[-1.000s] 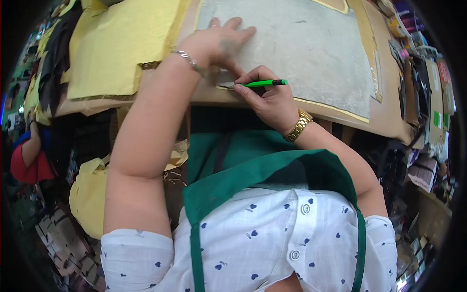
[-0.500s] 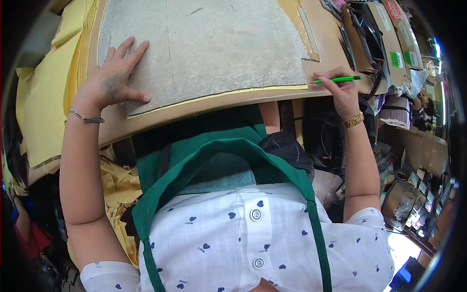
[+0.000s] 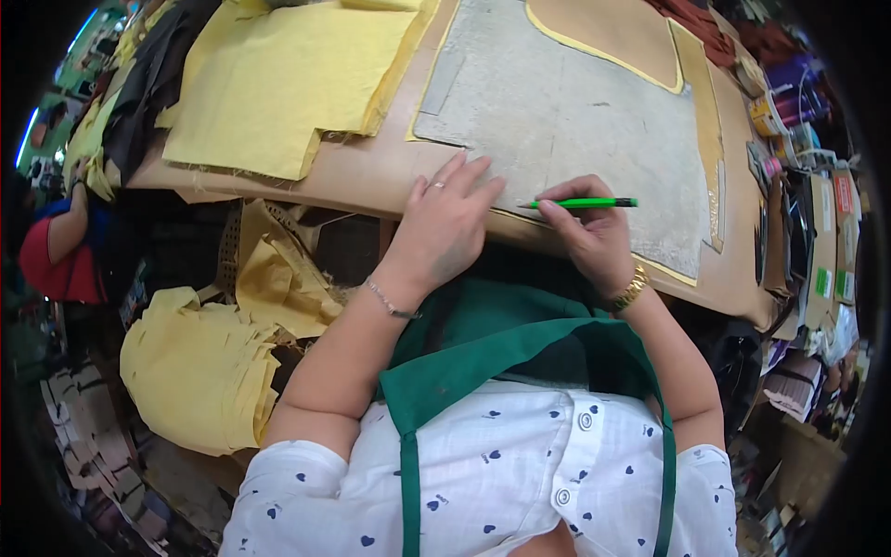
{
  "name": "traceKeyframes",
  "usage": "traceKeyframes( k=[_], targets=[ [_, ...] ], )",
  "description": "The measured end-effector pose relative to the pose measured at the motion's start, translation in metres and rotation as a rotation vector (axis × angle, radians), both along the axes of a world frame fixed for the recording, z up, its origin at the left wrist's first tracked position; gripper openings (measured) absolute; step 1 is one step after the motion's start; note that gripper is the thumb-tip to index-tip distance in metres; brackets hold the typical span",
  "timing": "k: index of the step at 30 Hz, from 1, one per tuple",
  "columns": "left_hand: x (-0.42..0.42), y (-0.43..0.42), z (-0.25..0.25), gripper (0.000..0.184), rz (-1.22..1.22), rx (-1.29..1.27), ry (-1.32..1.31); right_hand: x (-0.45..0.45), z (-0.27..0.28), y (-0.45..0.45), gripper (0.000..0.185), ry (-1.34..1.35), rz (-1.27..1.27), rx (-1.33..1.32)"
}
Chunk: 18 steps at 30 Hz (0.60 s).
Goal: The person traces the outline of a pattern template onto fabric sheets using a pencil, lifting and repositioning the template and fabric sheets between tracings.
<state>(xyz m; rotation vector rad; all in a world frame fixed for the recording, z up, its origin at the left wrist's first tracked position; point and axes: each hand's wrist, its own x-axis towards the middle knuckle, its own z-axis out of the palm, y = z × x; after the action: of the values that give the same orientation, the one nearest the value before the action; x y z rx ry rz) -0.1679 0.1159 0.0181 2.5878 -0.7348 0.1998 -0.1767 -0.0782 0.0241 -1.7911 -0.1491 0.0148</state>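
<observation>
Pencil (image 3: pixel 599 202) pinched between thumb and fingers, the right hand (image 3: pixel 599 241) of a person in a green apron (image 3: pixel 501 357) works at the near edge of a grey sheet (image 3: pixel 575 121). Its tip points left and sits low, at or just beside that edge — the short grip likely gives close control of the point. The left hand (image 3: pixel 441 227), palm down with fingers apart, rests at the sheet's near left part, gripping nothing; the spread fingers seem meant to keep the material from shifting. The grey sheet lies flat along the front edge of a tan table (image 3: pixel 362 176), with a thin yellow border (image 3: pixel 668 271) showing along parts of its outline, probably a layer laid beneath it. Folded yellow cloth (image 3: pixel 288 84) sits toward the table's left end, well apart from the pencil — while more yellow material (image 3: pixel 195 371) is bunched below the front edge, at the person's left.
</observation>
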Motion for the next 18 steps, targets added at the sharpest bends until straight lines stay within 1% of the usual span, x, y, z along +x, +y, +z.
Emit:
traceKeyframes(
  k=[1,4,5,6,8,11,14,18],
  targets=[
    [-0.005,0.009,-0.004,0.031,0.007,-0.116,-0.034,0.003,-0.004,0.010,0.014,0.010,0.008,0.017],
    [0.008,0.043,-0.001,0.023,0.105,-0.228,-0.116,0.012,-0.016,0.031,0.015,0.012,0.024,0.034],
    [0.016,0.051,0.000,0.025,0.124,-0.249,-0.070,0.014,-0.019,0.036,0.015,-0.009,0.028,0.021],
    [0.024,0.053,0.001,0.028,0.105,-0.234,-0.068,0.014,-0.021,0.040,0.015,-0.028,0.030,0.008],
    [0.039,0.054,0.001,0.035,0.056,-0.204,-0.065,0.012,-0.023,0.045,0.014,-0.040,0.011,0.062],
    [0.056,0.035,-0.002,0.056,0.084,0.078,-0.005,0.011,-0.026,0.047,0.014,-0.049,0.000,0.073],
    [0.065,0.024,-0.005,0.076,0.069,0.219,0.176,0.010,-0.024,0.049,0.014,-0.063,0.002,0.080],
    [0.070,0.028,-0.015,0.086,0.068,0.244,0.158,0.011,-0.031,0.052,0.014,-0.100,-0.010,0.063]
  ],
)
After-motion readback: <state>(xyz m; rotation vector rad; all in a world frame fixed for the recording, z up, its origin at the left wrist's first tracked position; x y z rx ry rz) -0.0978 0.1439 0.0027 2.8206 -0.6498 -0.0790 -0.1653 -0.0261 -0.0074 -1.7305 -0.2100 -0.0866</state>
